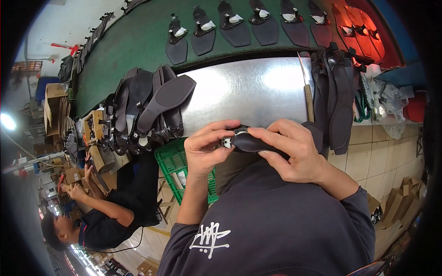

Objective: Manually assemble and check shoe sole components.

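Observation:
Above my lap, close to the near edge of the metal tabletop, both my hands hold a dark sandal (252, 143). My left hand (203, 146) is closed on its strap end, where a small black and white piece shows between the fingers. With thumb and fingers, my right hand (292, 149) grips the sole side, the thumb and index finger near a pale patch by the strap. Part of the sole is hidden behind the right hand.
A shiny metal tabletop (244, 89) lies ahead, with piled sandals (168, 94) at left and more (338, 106) at right, beside a wooden-handled tool (308, 103). Beyond, a green conveyor (124, 46) carries sandals. A green crate (168, 158) stands below; a co-worker (103, 221) works at left.

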Motion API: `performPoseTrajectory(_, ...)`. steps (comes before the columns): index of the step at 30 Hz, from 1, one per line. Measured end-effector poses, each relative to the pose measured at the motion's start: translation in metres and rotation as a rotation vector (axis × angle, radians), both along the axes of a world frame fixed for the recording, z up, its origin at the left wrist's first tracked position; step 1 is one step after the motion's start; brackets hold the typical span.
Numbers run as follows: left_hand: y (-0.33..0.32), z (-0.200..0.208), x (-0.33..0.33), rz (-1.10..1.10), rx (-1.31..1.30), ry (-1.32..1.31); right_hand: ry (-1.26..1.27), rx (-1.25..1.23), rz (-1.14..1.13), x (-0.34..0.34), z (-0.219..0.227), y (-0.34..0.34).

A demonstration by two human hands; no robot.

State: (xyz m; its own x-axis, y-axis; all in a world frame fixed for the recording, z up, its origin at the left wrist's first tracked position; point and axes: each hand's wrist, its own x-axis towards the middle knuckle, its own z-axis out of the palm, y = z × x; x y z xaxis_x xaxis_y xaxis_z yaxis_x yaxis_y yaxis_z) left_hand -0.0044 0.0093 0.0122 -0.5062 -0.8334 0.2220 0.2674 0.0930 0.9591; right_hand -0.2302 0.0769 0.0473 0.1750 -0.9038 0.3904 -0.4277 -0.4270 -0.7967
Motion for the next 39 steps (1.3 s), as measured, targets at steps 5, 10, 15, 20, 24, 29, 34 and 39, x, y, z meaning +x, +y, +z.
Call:
performPoseTrajectory(5,0.002,-0.007,0.000,-0.023,0.031,0.040,0.053,-0.035,-0.008,0.002,0.001,0.000)
performPoseTrajectory(10,0.002,-0.006,0.000,-0.096,0.091,0.049,0.189,-0.068,-0.020,0.003,0.005,0.001)
performPoseTrajectory(15,0.007,0.000,-0.006,-0.069,0.070,-0.077,0.232,0.015,-0.006,0.004,0.004,0.000)
performPoseTrajectory(20,0.012,-0.004,-0.011,-0.004,0.220,-0.103,0.103,0.129,0.018,0.001,-0.012,-0.003)
performPoseTrajectory(24,0.014,0.001,-0.013,-0.007,0.504,-0.156,0.018,0.253,0.026,0.002,-0.017,-0.004)
performPoseTrajectory(29,0.019,0.004,-0.019,0.028,0.493,-0.218,0.086,0.225,0.030,0.006,-0.018,-0.002)
performPoseTrajectory(34,0.015,0.007,-0.016,-0.003,0.539,-0.247,0.165,0.133,0.089,0.004,-0.019,-0.006)
performPoseTrajectory(39,0.012,0.007,-0.013,-0.030,0.574,-0.278,0.129,0.240,0.167,0.001,-0.020,-0.008)
